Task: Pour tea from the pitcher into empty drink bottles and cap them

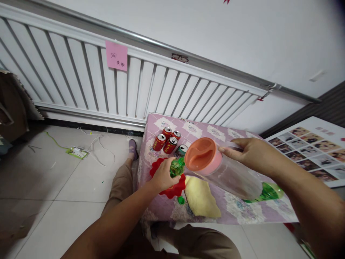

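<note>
My left hand [164, 176] is wrapped round a small green bottle [177, 167], upright over the red scalloped mat [169, 190]. My right hand [241, 153] grips a clear pitcher [237, 178] with an orange lid [201, 154]. The pitcher is tilted, its lid end toward the green bottle's neck. A green cap [181, 200] lies beside the mat, near a folded yellow cloth [202, 198]. Behind the pitcher's base, another green bottle [271, 191] lies on the table.
Several red cans [159, 142] and a green can [181, 150] stand at the back of the cloth-covered table [153, 214]. Behind it is a white radiator [161, 86]. A photo board [309, 154] leans at the right; a power strip [77, 152] lies on the floor.
</note>
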`<state>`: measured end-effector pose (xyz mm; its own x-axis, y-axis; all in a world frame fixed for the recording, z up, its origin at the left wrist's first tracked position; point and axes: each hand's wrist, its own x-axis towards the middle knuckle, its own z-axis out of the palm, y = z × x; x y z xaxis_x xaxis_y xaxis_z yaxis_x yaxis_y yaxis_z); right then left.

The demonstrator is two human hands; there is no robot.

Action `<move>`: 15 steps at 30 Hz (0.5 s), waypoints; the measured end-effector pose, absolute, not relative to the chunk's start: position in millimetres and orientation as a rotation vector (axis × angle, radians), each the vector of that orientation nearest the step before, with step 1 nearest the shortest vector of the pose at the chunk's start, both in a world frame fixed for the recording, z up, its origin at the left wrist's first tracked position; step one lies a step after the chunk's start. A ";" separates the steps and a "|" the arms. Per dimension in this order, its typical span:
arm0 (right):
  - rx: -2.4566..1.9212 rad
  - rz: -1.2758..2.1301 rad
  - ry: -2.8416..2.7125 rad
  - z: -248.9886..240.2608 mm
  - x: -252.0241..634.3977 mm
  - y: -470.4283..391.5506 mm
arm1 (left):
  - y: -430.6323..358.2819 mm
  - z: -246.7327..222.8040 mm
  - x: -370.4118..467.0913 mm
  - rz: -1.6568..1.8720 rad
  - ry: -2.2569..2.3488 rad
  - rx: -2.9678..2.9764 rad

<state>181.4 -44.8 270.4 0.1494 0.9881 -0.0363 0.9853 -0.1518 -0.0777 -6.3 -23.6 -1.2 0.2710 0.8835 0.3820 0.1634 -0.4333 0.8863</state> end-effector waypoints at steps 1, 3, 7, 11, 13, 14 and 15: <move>-2.355 0.119 -2.023 270.5 181.2 -44.7 | -23.7 -1.2 -6.4 1.215 0.951 1.792; -2.355 0.111 -2.026 270.5 180.9 -44.7 | -23.9 -1.4 -6.5 1.223 0.948 1.793; -2.340 0.113 -2.032 270.4 181.5 -44.5 | -24.2 -1.5 -6.4 1.226 0.949 1.785; -2.342 0.112 -2.038 269.8 183.6 -44.8 | -24.2 -0.9 -6.5 1.222 0.947 1.773; -2.349 0.117 -2.043 269.6 184.6 -45.0 | -24.3 -0.6 -6.6 1.219 0.946 1.777; -2.346 0.120 -2.050 269.5 184.9 -45.1 | -24.3 -0.5 -6.7 1.215 0.947 1.780; -2.341 0.124 -2.059 269.5 185.2 -45.1 | -24.3 -0.6 -6.8 1.211 0.950 1.782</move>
